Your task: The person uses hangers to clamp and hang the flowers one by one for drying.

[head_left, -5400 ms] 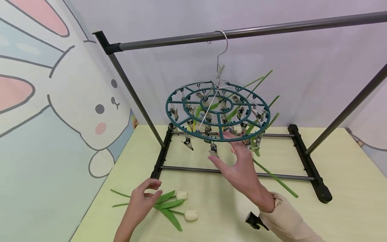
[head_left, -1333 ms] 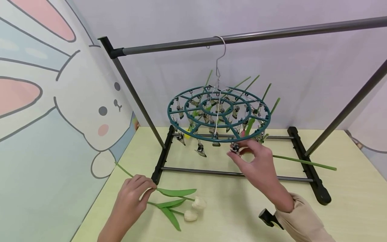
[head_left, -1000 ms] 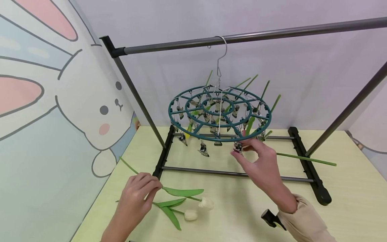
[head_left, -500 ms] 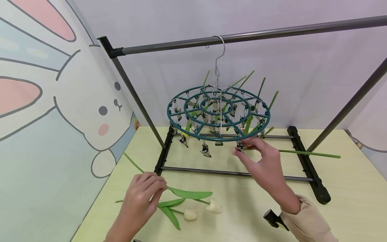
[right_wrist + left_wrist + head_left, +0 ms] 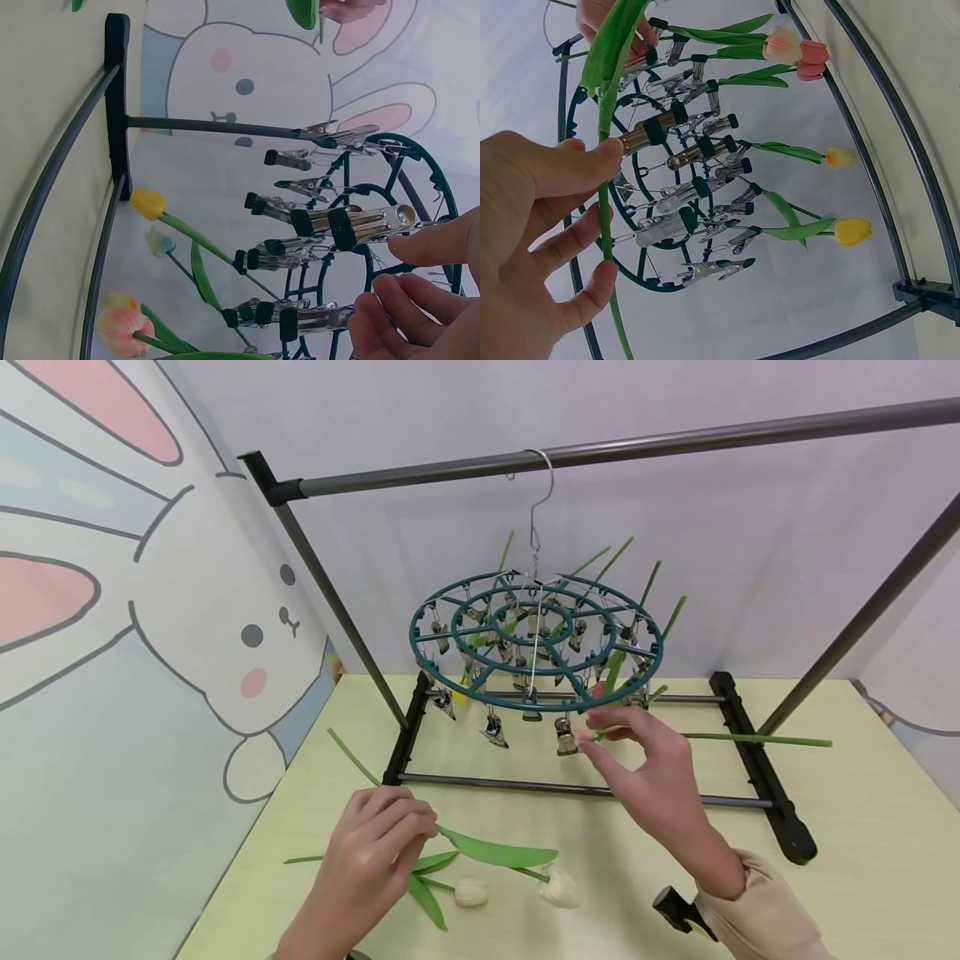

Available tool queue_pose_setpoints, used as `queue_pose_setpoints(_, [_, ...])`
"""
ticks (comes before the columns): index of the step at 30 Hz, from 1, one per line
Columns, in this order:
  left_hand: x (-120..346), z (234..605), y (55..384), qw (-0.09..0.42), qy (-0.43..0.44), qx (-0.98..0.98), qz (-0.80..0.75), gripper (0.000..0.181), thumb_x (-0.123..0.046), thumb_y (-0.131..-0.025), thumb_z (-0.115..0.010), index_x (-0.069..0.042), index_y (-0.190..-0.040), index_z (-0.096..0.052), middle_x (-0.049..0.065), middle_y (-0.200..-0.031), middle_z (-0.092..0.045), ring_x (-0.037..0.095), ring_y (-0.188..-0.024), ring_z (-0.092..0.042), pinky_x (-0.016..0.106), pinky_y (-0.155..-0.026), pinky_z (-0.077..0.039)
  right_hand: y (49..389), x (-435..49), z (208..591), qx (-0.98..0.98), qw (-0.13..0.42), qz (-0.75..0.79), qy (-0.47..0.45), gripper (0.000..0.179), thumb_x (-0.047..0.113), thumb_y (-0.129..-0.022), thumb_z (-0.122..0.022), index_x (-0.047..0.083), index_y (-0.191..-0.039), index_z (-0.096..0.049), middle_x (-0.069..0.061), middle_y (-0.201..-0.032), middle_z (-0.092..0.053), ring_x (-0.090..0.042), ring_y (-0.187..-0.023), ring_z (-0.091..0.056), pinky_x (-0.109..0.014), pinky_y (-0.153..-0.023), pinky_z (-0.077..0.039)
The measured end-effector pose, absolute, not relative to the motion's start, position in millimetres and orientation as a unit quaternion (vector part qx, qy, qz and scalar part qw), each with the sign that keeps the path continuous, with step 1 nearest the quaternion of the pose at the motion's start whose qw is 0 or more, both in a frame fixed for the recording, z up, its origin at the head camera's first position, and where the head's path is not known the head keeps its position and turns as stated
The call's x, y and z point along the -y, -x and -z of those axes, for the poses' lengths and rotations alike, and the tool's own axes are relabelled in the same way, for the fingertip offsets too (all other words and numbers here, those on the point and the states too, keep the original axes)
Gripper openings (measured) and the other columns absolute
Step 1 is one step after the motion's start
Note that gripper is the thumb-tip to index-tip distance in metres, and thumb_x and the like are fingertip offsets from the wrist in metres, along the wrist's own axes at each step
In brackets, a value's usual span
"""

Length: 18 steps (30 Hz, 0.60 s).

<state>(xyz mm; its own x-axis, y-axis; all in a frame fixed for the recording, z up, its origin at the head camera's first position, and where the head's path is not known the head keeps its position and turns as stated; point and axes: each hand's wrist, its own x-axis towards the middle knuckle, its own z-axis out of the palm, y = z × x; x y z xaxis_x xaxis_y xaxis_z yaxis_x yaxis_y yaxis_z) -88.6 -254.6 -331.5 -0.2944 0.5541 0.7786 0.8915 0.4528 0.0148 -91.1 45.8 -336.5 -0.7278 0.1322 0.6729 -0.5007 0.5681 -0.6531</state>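
Observation:
My left hand [image 5: 375,852] pinches the stem of a white tulip [image 5: 558,887], its bloom pointing right above the table. In the left wrist view the thumb presses on the green stem [image 5: 604,202], and the bloom is out of frame. Another white tulip [image 5: 471,892] lies on the table below. A round green clip hanger [image 5: 536,706] hangs from the rail. My right hand [image 5: 648,760] is at its front edge, fingers loosely bent beside a metal clip [image 5: 566,737]. In the right wrist view a gap shows between thumb and fingers, the thumb tip right at a clip [image 5: 367,227].
Yellow [image 5: 853,232] and pink tulips [image 5: 784,45] hang bloom-down from the hanger's clips. One green stem [image 5: 757,739] sticks out to the right behind my right hand. The dark rack [image 5: 420,468] stands on the table, with a rabbit-painted wall [image 5: 187,635] at left.
My left hand, bare 5.4 s ago, has picked up a white tulip and carried it rightward. My right hand's fingertips held a clip earlier; that clip now hangs just left of them.

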Motion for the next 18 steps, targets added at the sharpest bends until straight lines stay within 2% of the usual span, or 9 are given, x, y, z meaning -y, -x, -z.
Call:
queue_pose_setpoints(7, [246,326,87,0.361,0.479,0.763,0.242,0.032,-0.016,-0.1,-0.046,-0.012,-0.076,-0.066,-0.002,-0.082,-0.066,0.018,-0.082,-0.059,0.032,-0.078,-0.041,86,-44,336,0.813,0.347,-0.454,-0.113,0.026,-0.006,-0.077,-0.073,0.009,-0.097,-0.068,0.002,-0.097,-0.068,-0.007,-0.081,-0.061,-0.014,-0.078,-0.046])
queue_pose_setpoints(12, [239,321,89,0.384,0.496,0.739,0.245,0.03,-0.01,-0.099,-0.047,-0.01,-0.076,-0.066,-0.001,-0.082,-0.066,0.019,-0.081,-0.059,0.034,-0.076,-0.043,83,-41,335,0.818,0.339,-0.45,-0.119,0.024,-0.003,-0.077,-0.073,0.011,-0.096,-0.068,0.003,-0.097,-0.067,-0.009,-0.08,-0.062,-0.015,-0.076,-0.047])
queue_pose_setpoints(18, [235,318,88,0.38,0.5,0.739,0.243,0.029,-0.01,-0.098,-0.048,-0.011,-0.076,-0.066,-0.002,-0.083,-0.066,0.018,-0.082,-0.059,0.033,-0.077,-0.043,80,-38,333,0.821,0.333,-0.446,-0.128,0.025,-0.005,-0.077,-0.073,0.013,-0.095,-0.068,0.003,-0.095,-0.067,-0.011,-0.078,-0.063,-0.014,-0.075,-0.047])
